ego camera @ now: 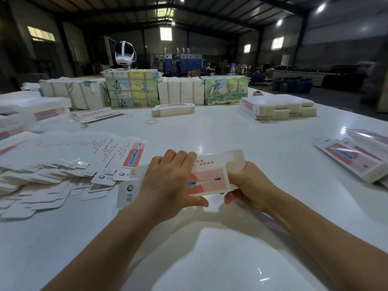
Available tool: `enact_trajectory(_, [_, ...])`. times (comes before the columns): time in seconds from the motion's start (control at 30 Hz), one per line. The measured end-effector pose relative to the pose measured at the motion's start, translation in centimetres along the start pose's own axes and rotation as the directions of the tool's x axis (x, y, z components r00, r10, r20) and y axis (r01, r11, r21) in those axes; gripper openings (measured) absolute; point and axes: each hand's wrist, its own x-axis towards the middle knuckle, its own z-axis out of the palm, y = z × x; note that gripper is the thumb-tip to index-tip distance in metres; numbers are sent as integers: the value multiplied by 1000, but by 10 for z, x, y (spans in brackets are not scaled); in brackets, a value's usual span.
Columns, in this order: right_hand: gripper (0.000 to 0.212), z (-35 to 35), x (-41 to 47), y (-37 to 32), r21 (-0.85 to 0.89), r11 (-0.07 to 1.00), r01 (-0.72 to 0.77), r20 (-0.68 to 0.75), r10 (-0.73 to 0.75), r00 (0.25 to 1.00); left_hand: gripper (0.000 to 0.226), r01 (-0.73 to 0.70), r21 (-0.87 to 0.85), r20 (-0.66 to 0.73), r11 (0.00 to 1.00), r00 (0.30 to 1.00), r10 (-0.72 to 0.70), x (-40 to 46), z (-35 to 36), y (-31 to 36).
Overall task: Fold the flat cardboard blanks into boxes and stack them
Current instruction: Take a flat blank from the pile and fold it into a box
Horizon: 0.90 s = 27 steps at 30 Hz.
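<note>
Both hands hold one cardboard box blank [210, 177], white with a pink panel and a printed toothbrush, just above the white table [231, 131]. My left hand [168, 185] covers its left part, fingers over the top and thumb underneath. My right hand [243, 187] grips its right end, where a plain flap sticks up. White end flaps hang out to the left of my left hand. A spread pile of flat blanks [63, 164] lies to the left. Finished boxes [361, 158] lie stacked at the right edge.
Bundled blanks [130, 89] form a row at the table's far side, with a headset [125, 52] on top. A short stack of blanks [279, 108] sits at far right, a single box [173, 109] in the middle, and rubber bands [151, 122] lie loose.
</note>
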Motion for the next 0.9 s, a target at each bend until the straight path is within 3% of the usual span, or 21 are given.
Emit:
enact_trajectory(0.13, [26,1,1,3,-95,995,-26,-86,18,996,70,51,-36,11,998,999,-50,0,0,2])
enact_trajectory(0.23, [28,-1,0,4,-51,997,-50,-81,46,996,63,85,-34,9,996,996,-85,0,-3,4])
enact_trajectory(0.33, [34,-4,1,2,17,996,-89,-106,91,990,70,83,-70,37,994,996,-81,-1,-5,4])
enact_trajectory(0.5, [34,-5,3,-4,96,988,-125,-173,140,975,69,49,-104,164,993,986,-32,-1,-5,2])
enact_trajectory(0.57, [28,-4,2,-6,144,984,-109,-201,137,970,66,98,-162,180,982,981,-68,-1,-5,0])
enact_trajectory(0.63, [19,-5,3,-6,218,976,13,-324,60,944,60,196,-285,167,938,974,-153,0,-7,-4])
enact_trajectory(0.67, [16,-6,3,-5,155,977,144,-431,-64,900,58,240,-334,153,912,968,-199,1,-8,-7])
enact_trajectory(0.7, [12,-6,0,-3,-31,962,270,-528,-245,813,57,278,-359,141,891,960,-242,1,-9,-9])
enact_trajectory(0.73, [12,-5,-3,-2,-281,896,344,-559,-444,700,56,309,-369,134,877,951,-278,1,-10,-11])
enact_trajectory(0.77, [15,-2,-6,0,-494,783,379,-502,-612,611,56,332,-372,133,867,943,-304,1,-11,-12])
enact_trajectory(0.83, [22,7,-9,6,-707,591,389,-332,-763,554,56,352,-369,143,860,936,-322,-1,-12,-11])
enact_trajectory(0.9, [24,13,-9,10,-757,550,354,-281,-763,583,56,350,-368,157,862,937,-313,-2,-11,-8])
